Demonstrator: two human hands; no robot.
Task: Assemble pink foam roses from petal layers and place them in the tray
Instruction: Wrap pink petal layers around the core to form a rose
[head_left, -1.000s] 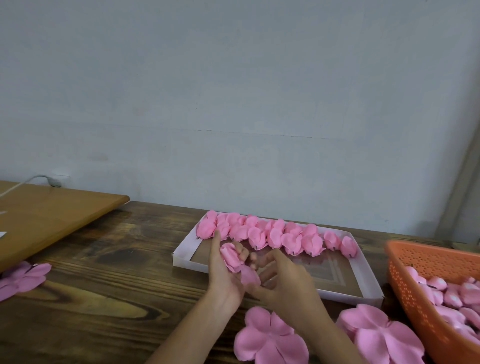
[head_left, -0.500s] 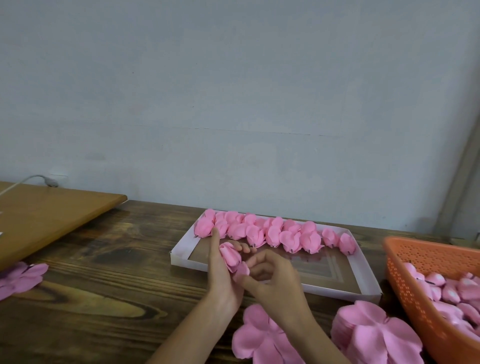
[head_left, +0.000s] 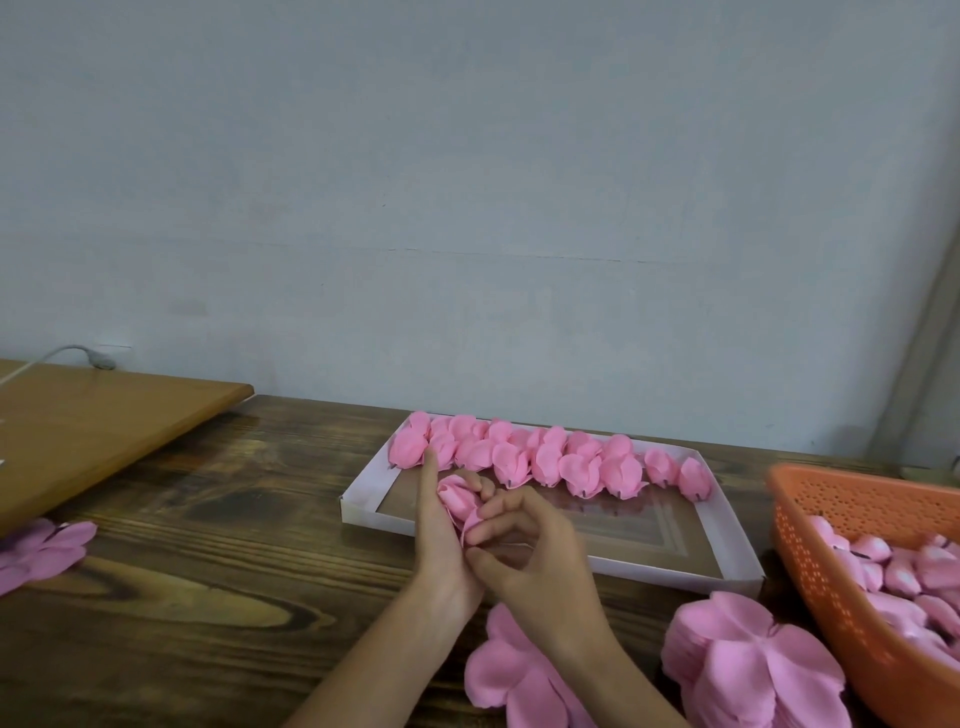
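Observation:
My left hand (head_left: 441, 545) holds a pink foam rose (head_left: 457, 496) upright over the near left part of the white tray (head_left: 363, 512). Its index finger points up beside the bud. My right hand (head_left: 524, 556) pinches the rose's lower petal from the right, fingers curled. A row of finished pink roses (head_left: 545, 460) lies along the tray's far side. A flat petal layer (head_left: 514, 675) lies on the table under my right wrist. A stack of petal layers (head_left: 748, 670) sits to its right.
An orange plastic basket (head_left: 841, 514) with several pink buds stands at the right edge. More pink petal layers (head_left: 41, 551) lie at the far left. A lighter wooden board (head_left: 104, 421) with a grey cable rests at the back left. A blue-grey wall rises behind the dark wooden table (head_left: 208, 597).
My right hand has closed in from an open spread to pinch the rose's lower petal. The left hand keeps holding the rose in nearly the same spot.

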